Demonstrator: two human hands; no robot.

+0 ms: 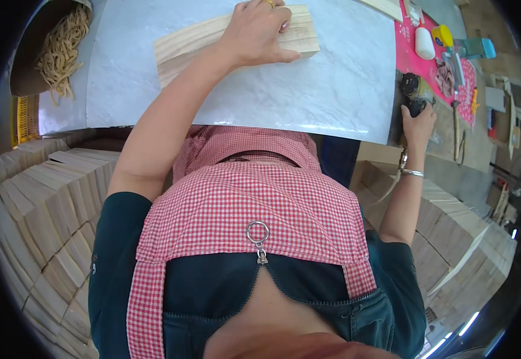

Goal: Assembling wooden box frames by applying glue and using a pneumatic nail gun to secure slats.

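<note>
A pale wooden board (203, 45) with visible grain lies at a slant on the white-grey tabletop (230, 102). My left hand (257, 33) grips it across its right half, with the thumb along the near edge and the other fingers curled on top. At the table's right edge, my right hand (419, 122) closes its thumb and fingers round a small black object (416, 107). Its kind is hard to make out, since the hand partly covers it. A dark roll-like thing (410, 84) sits just beyond that hand.
A container of tan rubber bands (63, 51) stands at far left. Stacked wooden boards (51, 209) rise on my left, with more stacks (440, 221) on my right. On a pink cloth (407, 45) are a white bottle (425, 43) and a yellow-lidded jar (442, 36).
</note>
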